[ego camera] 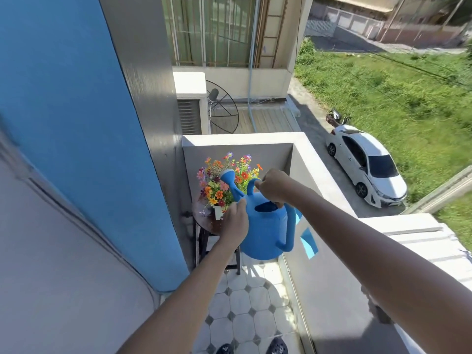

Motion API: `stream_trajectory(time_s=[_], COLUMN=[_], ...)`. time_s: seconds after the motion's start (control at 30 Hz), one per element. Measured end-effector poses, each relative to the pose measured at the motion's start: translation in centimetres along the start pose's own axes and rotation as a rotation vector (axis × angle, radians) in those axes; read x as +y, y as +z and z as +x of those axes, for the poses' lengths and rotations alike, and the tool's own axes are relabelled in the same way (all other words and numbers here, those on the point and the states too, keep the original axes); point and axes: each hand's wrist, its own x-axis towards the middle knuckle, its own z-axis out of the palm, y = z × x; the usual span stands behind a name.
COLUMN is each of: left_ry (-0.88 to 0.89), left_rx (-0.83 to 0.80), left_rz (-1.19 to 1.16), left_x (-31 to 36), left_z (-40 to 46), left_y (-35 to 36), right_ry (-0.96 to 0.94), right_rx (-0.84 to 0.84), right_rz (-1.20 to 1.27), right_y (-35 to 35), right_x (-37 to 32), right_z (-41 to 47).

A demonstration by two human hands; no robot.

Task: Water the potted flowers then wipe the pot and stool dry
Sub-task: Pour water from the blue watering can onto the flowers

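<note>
We hold the can (265, 226) in both hands over the balcony corner. Our right hand (274, 186) is closed round the top handle, and our left hand (236, 221) is pressed flat against the can's left side below the spout, steadying it, not wrapped round anything. The rose at the end of the spout (228, 175) sits right among the flowers (224, 175), which stand in a small white pot (218, 212) on a dark round stool (208, 223) tucked into the corner by the blue wall (76, 123). We see no water leaving the rose, so we cannot tell whether pouring has begun.

We judge the can to be stiff, smooth plastic, and its weight will depend on how full it is; the opening on top looks dark and we cannot read the level. If it is full, the load will shift forward as we tip, so the top handle should carry the weight while the flat left palm guides the tilt. The rear handle is free should we need more leverage. The pot looks light and narrow under a wide, top-heavy bunch, so a nudge from the spout could topple it. Wiping is not yet begun, and we see no cloth.
</note>
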Motion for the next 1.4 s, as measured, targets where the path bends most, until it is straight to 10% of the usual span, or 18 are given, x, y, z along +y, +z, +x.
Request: stream_trajectory(time_s=[0.27, 0.8, 1.2, 1.4], left_ry=[0.034, 0.028, 0.007, -0.018], left_rx=[-0.073, -0.193, -0.172, -0.138], left_rz=[-0.005, -0.008, 0.023, -0.023], left_x=[1.0, 2.7, 3.1, 3.4], left_z=[1.0, 2.5, 4.1, 4.3], left_y=[1.7, 4.5, 3.3, 2.6], right_ry=[-0.058, 0.168, -0.042, 0.063], right_rx=[-0.064, -0.183, -0.170, -0.097], right_rz=[-0.242, 0.191, -0.335, -0.025], right_y=[-1.4, -0.9, -2.8, -3.4], right_x=[1.4, 5.3, 3.9, 2.7], right_z=[-1.0, 0.9, 2.0, 2.3])
